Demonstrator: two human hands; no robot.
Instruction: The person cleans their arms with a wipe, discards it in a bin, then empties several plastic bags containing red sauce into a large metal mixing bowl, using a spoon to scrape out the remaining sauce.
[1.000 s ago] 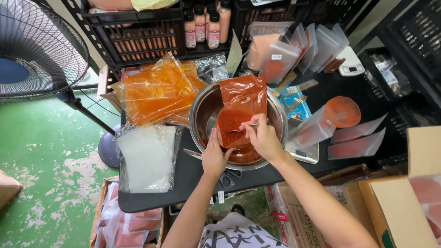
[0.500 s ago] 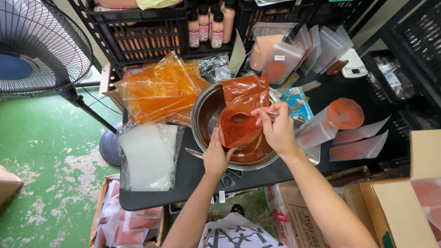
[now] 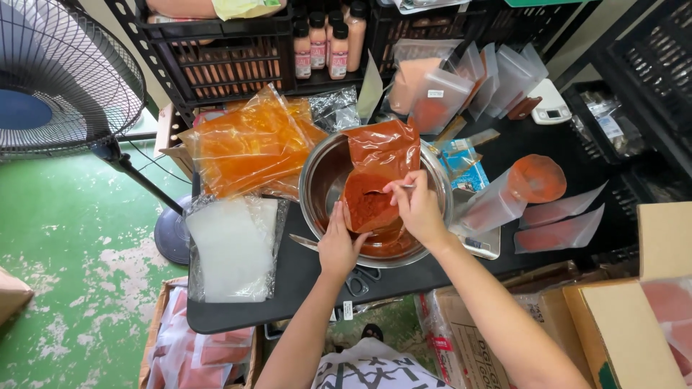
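While my left hand (image 3: 337, 245) grips the red powder bag (image 3: 375, 189) in the metal bowl (image 3: 323, 180) at table centre, my right hand (image 3: 417, 207) pinches a spoon at its three o'clock; scooping seems underway, so I'd next need a steady lift.

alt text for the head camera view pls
A person's right hand spoons red powder into a clear pouch that the left hand holds open over a steel bowl on a black table; orange-stained bags lie left.

Shiny metal bowl (image 3: 317, 184), glossy clear plastic bag (image 3: 382, 155) of matt red powder (image 3: 367, 205), matt black tabletop (image 3: 288, 281)
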